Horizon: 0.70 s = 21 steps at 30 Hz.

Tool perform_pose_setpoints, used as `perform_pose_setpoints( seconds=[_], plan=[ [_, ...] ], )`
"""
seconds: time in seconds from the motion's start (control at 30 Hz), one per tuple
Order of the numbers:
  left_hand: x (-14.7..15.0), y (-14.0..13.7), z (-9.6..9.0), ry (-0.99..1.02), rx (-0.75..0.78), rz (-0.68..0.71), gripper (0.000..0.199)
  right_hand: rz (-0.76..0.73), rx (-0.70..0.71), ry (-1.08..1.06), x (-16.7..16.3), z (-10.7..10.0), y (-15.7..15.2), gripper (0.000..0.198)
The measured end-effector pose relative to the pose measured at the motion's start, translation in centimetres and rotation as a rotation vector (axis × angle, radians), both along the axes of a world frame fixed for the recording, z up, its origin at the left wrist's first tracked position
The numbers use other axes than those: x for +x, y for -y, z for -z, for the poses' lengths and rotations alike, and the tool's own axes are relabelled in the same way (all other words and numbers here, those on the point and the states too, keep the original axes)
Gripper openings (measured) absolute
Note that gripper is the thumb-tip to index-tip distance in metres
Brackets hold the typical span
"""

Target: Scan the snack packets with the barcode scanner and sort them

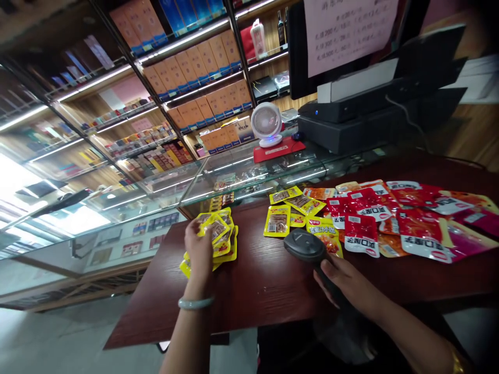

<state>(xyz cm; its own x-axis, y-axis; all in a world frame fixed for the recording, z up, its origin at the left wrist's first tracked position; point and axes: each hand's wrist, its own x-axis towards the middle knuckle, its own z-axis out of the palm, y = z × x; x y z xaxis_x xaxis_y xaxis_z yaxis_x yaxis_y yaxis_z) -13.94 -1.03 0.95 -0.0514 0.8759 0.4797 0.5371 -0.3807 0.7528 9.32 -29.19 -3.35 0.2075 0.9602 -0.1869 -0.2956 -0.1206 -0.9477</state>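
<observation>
My right hand (pixel 343 280) is wrapped round the handle of a black barcode scanner (pixel 306 246), its head above the table and pointing left. At the left, my left hand (pixel 198 244), with a pale bangle at the wrist, has its fingers closed on a yellow snack packet (pixel 217 229). That packet lies over a loose pile of similar yellow packets (pixel 231 249); the fingertips are partly hidden. Beyond the scanner lie more yellow packets (pixel 277 221), some overlapping. Red-and-white snack packets (pixel 362 236) are heaped to the right of these.
The dark red wooden table (pixel 249 280) adjoins a glass display counter (pixel 234 171). On the glass stands a small white fan (pixel 266 123) by a red mat (pixel 278 150). A monitor with a pink paper sign (pixel 346 36) rises above a black cash drawer (pixel 343 127). Shelves of boxes (pixel 195 65) line the back.
</observation>
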Motion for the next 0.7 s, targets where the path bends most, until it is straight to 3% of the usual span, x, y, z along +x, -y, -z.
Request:
perform_pose_setpoints(
  seconds=[0.13, 0.23, 0.33, 0.47, 0.6, 0.7],
  plan=[
    [6.8, 2.9, 1.7, -0.269, -0.134, 0.378, 0.030, 0.012, -0.013, -0.003, 0.2, 0.0, -0.1, 0.056],
    [11.7, 4.0, 2.9, -0.385, -0.219, 0.426, 0.034, 0.000, 0.004, 0.010, 0.0, 0.0, -0.2, 0.056],
    [14.4, 2.9, 3.7, -0.426, -0.300, 0.409, 0.042, 0.003, -0.013, 0.005, 0.0, 0.0, -0.1, 0.056],
    [15.0, 1.0, 3.9, -0.445, -0.463, 0.441, 0.037, 0.009, -0.027, 0.008, 0.2, 0.1, 0.1, 0.058],
    [13.8, 1.9, 4.1, -0.083, -0.743, 0.547, 0.032, 0.000, -0.023, -0.002, 0.3, -0.2, -0.1, 0.059],
    [12.8, 3.5, 4.3, 0.109, -0.810, 0.619, 0.030, -0.022, 0.008, -0.019, -0.1, -0.4, -0.6, 0.056]
  ],
)
